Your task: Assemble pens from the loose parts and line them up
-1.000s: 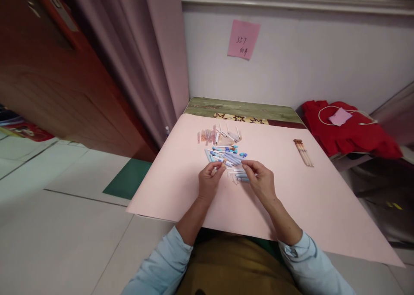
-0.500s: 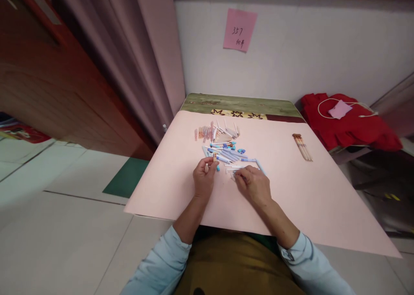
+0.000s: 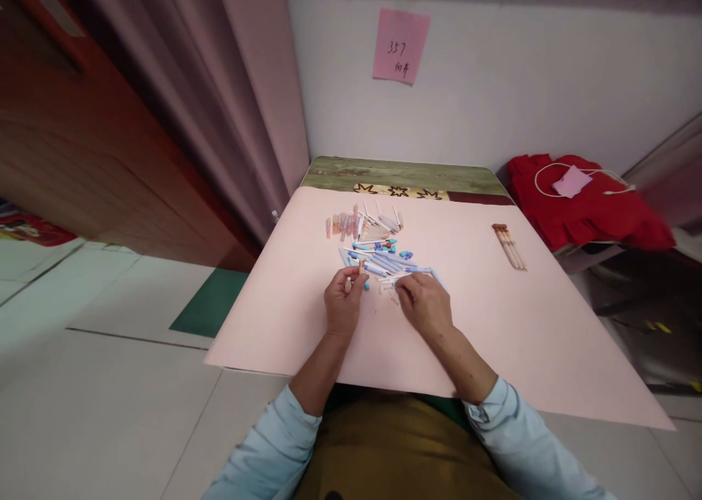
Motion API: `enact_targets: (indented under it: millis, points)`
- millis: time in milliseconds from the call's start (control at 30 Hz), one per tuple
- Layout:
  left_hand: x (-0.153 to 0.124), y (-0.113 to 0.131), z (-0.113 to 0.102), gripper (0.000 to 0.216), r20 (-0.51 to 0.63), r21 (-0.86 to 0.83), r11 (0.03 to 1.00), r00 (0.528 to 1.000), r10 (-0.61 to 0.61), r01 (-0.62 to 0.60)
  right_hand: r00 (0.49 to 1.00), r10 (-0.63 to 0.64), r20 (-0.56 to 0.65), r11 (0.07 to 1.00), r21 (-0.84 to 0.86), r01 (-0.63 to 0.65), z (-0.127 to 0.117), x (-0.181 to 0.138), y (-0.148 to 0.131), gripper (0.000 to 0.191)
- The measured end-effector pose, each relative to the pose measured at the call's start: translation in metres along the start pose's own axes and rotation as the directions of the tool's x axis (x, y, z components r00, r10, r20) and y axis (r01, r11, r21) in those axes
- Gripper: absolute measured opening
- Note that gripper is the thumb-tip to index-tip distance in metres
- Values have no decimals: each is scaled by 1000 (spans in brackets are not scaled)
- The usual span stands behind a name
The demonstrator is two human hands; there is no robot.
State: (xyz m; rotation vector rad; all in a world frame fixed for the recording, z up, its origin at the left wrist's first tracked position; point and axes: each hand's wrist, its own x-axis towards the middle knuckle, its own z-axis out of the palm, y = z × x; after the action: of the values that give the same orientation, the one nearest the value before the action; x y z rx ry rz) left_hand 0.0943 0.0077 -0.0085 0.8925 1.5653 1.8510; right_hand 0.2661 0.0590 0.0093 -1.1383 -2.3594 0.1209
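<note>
My left hand (image 3: pixel 342 308) is closed around a short beige-and-brown pen piece (image 3: pixel 362 267), which stands up between thumb and fingers. A second small pale tip shows beside the curled fingers. Near the thin white pen parts (image 3: pixel 385 281), my right hand (image 3: pixel 428 306) is pinched, its fingertips low over the paper. What it grips, if anything, is too small to make out. Just beyond both hands lies a loose pile of blue pen barrels (image 3: pixel 392 261). Small blue and brown pen pieces (image 3: pixel 387 245) lie behind that pile.
Pink clear-looking pieces (image 3: pixel 344 224) and white sticks (image 3: pixel 378 226) lie farther back. Several beige pens with brown tops (image 3: pixel 509 247) are lined up at the right. Pale pink paper (image 3: pixel 526 339) covers the table. Red cloth (image 3: pixel 608 204) with a white cable sits beyond its right edge.
The camera view has shifted slightly. My right fingertips have moved a little away from me over the white parts. The left hand keeps its hold on the beige pen piece.
</note>
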Motion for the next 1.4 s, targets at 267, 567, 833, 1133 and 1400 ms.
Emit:
enact_targets:
  millis: [267, 567, 833, 1133, 1400]
  points:
    - [-1, 2, 0, 23, 13, -16, 1000, 1000, -7, 8, 992, -79, 99, 996, -36, 83, -9, 5, 0, 17]
    - [-1, 4, 1, 23, 3, 0, 1000, 1000, 2, -2, 926, -272, 260, 940, -135, 314, -15, 16, -1, 24]
    - [0, 2, 0, 22, 7, 27, 1000, 1000, 6, -6, 913, -315, 260, 917, -163, 363, -10, 18, -2, 26]
    - [-2, 6, 1, 22, 41, 65, 997, 999, 28, -31, 952, 289, 104, 635, 723, -272, -13, 17, -4, 20]
    - [-2, 8, 2, 21, 95, 105, 992, 993, 64, -74, 714, 466, 522, -252, 852, -458, -12, 28, -10, 24]
